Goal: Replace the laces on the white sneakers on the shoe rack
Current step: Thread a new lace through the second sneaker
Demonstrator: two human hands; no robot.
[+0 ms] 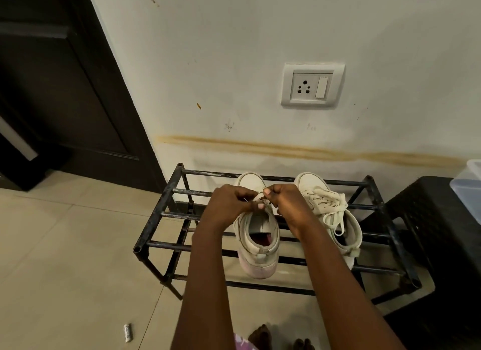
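Two bare forearms (205, 284) run up to the left hand (229, 206) and right hand (286, 206), nails short. Low down, purple-and-white patterned cloth (240, 343) (garment unclear) shows beside bare toes (260, 335).

Two sneakers are sitting side by side on the rack (169, 245) at frame centre: the left sneaker (256, 245) and the right sneaker (335, 211). The left hand (229, 206) and right hand (286, 203) are pinching the lace (257, 197) over the left one. A socket (312, 85) is sitting above, a door (52, 89) upper left, a stool (429, 219) far right.
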